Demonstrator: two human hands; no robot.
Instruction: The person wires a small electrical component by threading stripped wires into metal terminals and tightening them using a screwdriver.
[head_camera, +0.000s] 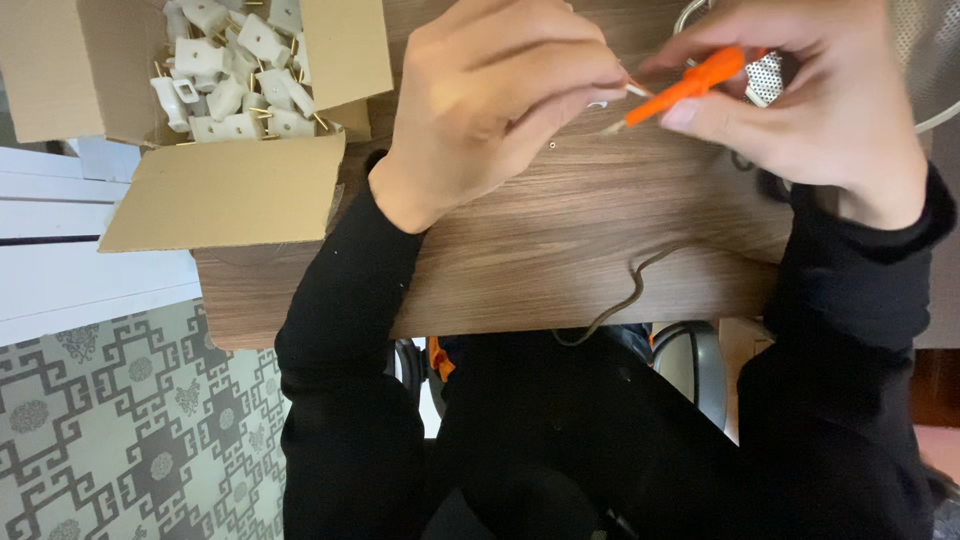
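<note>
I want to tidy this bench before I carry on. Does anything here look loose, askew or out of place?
One thing: a tiny screw lies loose on the bare wooden board, just below the left hand, apart from the other parts. The white plugs sit jumbled but inside the cardboard box. The right hand holds an orange screwdriver.

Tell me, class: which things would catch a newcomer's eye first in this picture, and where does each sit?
The bright orange-handled screwdriver stands out at top right, pinched in the right hand, its tip aimed at something small held by the left hand. At top left, an open brown cardboard box brims with white plastic plug parts with brass prongs. Both rest over a wood-grain tabletop.
</note>
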